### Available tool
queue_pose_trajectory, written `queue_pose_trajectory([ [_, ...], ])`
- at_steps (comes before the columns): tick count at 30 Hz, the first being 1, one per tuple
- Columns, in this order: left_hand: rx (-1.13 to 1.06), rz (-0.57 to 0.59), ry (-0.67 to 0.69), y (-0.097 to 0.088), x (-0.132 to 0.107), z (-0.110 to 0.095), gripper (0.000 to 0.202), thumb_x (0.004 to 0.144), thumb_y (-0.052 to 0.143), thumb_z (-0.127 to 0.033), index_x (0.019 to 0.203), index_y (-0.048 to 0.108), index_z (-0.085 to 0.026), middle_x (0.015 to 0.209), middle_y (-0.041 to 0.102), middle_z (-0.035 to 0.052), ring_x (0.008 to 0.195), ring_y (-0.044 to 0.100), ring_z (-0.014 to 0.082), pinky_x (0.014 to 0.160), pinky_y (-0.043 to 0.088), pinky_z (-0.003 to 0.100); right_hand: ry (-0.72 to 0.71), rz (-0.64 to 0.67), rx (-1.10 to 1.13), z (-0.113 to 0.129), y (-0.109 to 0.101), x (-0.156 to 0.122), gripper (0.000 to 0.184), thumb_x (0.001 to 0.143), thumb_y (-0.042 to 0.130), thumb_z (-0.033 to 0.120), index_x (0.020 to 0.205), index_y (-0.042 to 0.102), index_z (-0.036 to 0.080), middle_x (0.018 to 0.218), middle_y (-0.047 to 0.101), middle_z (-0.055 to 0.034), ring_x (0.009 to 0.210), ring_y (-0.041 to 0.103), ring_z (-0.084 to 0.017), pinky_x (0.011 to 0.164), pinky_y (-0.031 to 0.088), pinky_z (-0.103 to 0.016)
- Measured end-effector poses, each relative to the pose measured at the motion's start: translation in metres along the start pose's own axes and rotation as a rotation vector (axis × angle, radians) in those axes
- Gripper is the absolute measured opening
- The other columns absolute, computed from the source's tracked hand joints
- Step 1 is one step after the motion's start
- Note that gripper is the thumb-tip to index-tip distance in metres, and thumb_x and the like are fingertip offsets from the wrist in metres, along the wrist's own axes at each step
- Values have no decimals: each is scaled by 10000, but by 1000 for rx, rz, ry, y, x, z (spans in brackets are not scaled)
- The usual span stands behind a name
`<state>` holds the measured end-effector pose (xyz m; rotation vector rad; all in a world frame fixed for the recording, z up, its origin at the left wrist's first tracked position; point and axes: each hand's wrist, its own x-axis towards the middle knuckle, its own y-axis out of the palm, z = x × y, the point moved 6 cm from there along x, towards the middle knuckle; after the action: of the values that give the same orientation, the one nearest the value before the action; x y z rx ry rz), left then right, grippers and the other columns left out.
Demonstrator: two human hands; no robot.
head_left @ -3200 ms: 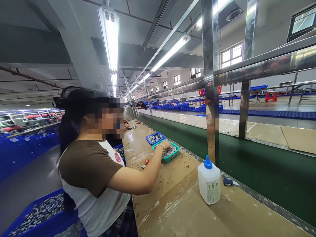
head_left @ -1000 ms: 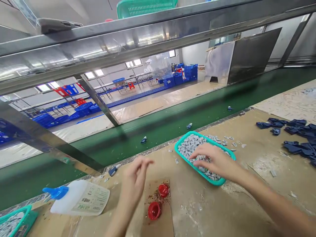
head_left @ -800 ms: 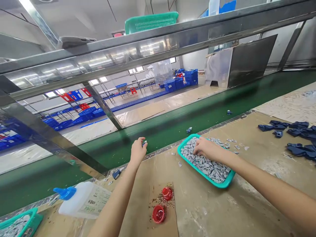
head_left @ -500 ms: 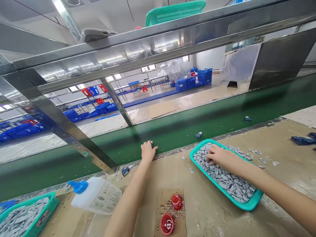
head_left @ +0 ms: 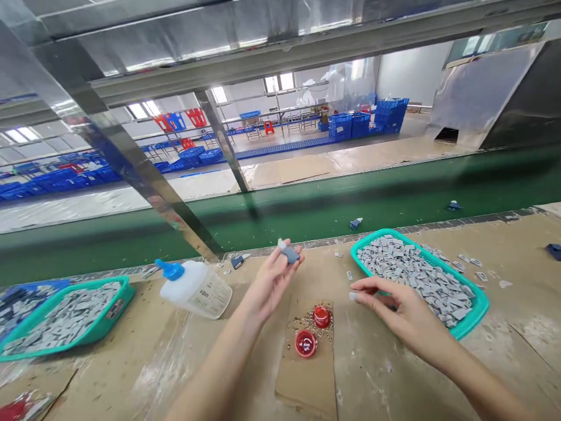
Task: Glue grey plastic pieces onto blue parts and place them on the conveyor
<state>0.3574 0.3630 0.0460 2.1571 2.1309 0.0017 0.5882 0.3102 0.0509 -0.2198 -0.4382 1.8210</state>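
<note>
My left hand (head_left: 268, 285) is raised over the bench and pinches a small blue-grey piece (head_left: 287, 252) with a white end between thumb and fingers. Beside the green tray's (head_left: 472, 316) near edge, my right hand (head_left: 397, 310) is pinched on a small grey piece (head_left: 388, 306) taken from the tray, which is full of small grey pieces. Two red caps (head_left: 313, 330) sit on a brown card (head_left: 307, 374) below both hands.
A white glue bottle (head_left: 195, 287) with a blue nozzle lies tilted to the left. A second green tray (head_left: 103, 318) of grey pieces sits at far left. The green conveyor belt (head_left: 307, 219) carries a few blue pieces (head_left: 356, 223). Loose grey pieces are scattered right of the tray.
My left hand came back from the belt's edge holding the blue-grey piece. My right hand left the tray with a grey piece. The view shifted right and down.
</note>
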Motion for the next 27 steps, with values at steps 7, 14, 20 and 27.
queue_pose_trajectory([
  [7, -644, -73, -281, -2, -110, 2, 391, 872, 527, -264, 1218, 538, -82, 1204, 599, 177, 1115, 564, 261, 989, 431, 310, 228, 18, 335, -23, 46, 1, 286, 778, 627, 450, 841, 658, 173, 768, 664, -46, 700, 590, -182, 577, 456, -257],
  [14, -576, -363, -216, -15, -163, 21, 214, 807, 624, -295, 969, 647, -157, 988, 673, 101, 939, 626, 195, 783, 520, 267, 303, 34, 347, -37, 69, -5, 304, 746, 663, 447, 814, 660, 150, 761, 688, -63, 706, 614, -187, 583, 451, -253],
  [20, -635, -513, -190, -24, -173, 45, 268, 694, 744, -251, 942, 680, -173, 978, 663, 57, 965, 584, 141, 867, 452, 219, 263, 17, 290, -38, 76, -1, 311, 741, 667, 462, 797, 651, 156, 779, 706, -73, 746, 650, -207, 634, 474, -268],
  [27, -545, -565, -240, -26, -170, 51, 404, 565, 822, -315, 931, 711, -185, 906, 689, 50, 887, 609, 138, 810, 461, 195, 261, 25, 296, -45, 76, -1, 356, 714, 675, 504, 796, 640, 160, 792, 702, -83, 763, 655, -222, 694, 503, -305],
])
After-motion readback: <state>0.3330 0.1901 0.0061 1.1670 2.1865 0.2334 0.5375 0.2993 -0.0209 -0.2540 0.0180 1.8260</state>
